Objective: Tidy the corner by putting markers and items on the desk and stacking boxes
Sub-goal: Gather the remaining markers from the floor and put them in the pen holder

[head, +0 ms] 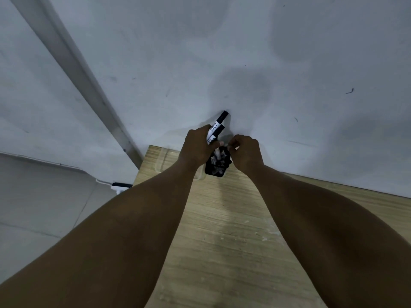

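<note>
Holding two markers [216, 127] in the left hand [198, 147], the right hand [244, 152] pinches one in the black holder [214, 170] on the counter [233, 230]; no boxes visible.

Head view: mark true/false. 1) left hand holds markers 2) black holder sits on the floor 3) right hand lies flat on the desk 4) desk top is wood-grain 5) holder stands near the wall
1) The left hand holds markers: true.
2) The black holder sits on the floor: false, it stands on the desk.
3) The right hand lies flat on the desk: false, its fingers are curled over the holder; what they pinch is unclear.
4) The desk top is wood-grain: true.
5) The holder stands near the wall: true.
</note>
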